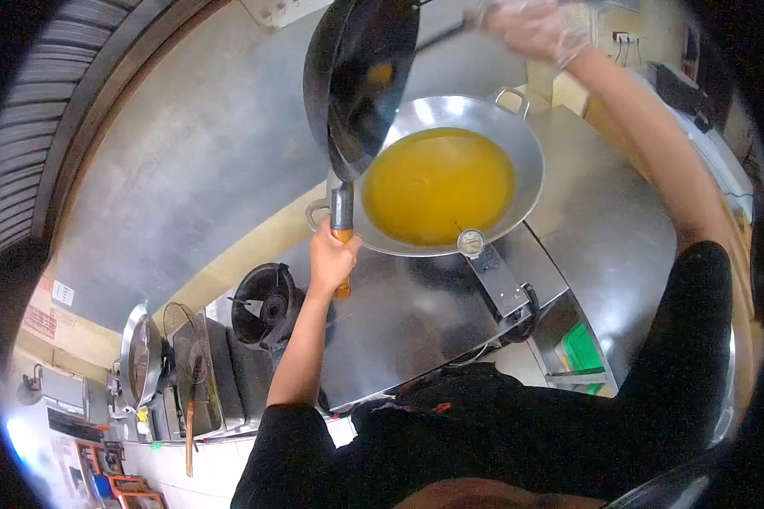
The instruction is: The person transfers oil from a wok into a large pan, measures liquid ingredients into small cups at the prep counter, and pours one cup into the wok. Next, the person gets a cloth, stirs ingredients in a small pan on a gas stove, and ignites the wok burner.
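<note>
My left hand (pixel 333 254) is wrapped round the wooden handle of a dark wok (pixel 369 81), which is tipped on its side above the near left rim of a large metal pan (pixel 530 161). Yellow oil (pixel 440 187) fills the middle of that pan. My right hand (pixel 530 30), in a clear glove and blurred by motion, is raised at the top and closed round the handle of a dark utensil, whose far end is hidden by the wok. A round dial thermometer (pixel 470 243) sits at the large pan's near rim.
An empty burner (pixel 267 305) stands left of my left forearm. Farther left are a tray (pixel 221 373), a wire strainer (pixel 197 365) with a wooden handle and another metal wok (pixel 142 355). A steel counter (pixel 603 229) extends right of the large pan.
</note>
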The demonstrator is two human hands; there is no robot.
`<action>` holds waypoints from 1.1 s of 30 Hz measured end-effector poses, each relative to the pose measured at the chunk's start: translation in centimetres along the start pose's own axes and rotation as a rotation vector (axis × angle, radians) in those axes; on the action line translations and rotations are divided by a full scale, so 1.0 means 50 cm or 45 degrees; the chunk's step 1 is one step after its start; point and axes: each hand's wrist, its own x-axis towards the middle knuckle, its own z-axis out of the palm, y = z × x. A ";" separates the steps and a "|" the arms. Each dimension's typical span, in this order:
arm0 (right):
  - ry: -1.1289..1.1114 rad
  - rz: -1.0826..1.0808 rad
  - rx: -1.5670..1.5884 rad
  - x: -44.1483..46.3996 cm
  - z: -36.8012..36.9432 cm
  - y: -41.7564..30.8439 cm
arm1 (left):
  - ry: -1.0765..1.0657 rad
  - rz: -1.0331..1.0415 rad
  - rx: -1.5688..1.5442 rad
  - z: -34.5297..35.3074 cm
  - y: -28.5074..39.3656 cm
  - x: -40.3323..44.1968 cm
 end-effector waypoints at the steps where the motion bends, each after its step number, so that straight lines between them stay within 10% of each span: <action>1: 0.170 -0.263 0.147 -0.018 0.078 0.011 | 0.096 0.125 0.120 0.002 -0.036 0.021; 5: -0.199 -0.413 -0.367 -0.079 0.040 -0.062 | 0.172 0.160 0.199 -0.007 -0.001 0.026; 9: -0.313 0.452 0.240 -0.045 -0.080 -0.008 | 0.147 0.142 0.128 -0.009 0.014 0.020; 12: -0.029 0.195 -0.624 -0.018 -0.188 -0.045 | 0.092 0.090 0.046 -0.001 0.041 0.003; 15: 0.445 -0.383 0.003 -0.070 0.049 0.006 | 0.088 0.073 -0.033 0.009 0.046 0.003; 18: -0.261 -0.292 -0.415 -0.096 -0.002 -0.067 | 0.161 0.181 0.110 0.003 0.012 0.032; 21: 0.166 -0.161 -0.326 -0.097 -0.021 0.043 | 0.134 0.132 0.087 -0.004 0.015 0.007; 25: -0.108 0.245 -0.760 -0.066 -0.237 -0.005 | -0.002 0.103 -0.103 0.008 0.029 -0.008; 27: 0.266 -0.002 -0.712 -0.064 -0.192 -0.009 | -0.052 0.089 -0.123 0.016 0.031 -0.020; 29: 0.239 0.047 0.140 -0.053 0.052 0.066 | -0.021 0.069 -0.097 0.022 0.042 -0.013; 33: 0.019 -0.339 -0.321 -0.110 -0.002 -0.001 | 0.005 0.082 -0.015 -0.005 -0.007 0.008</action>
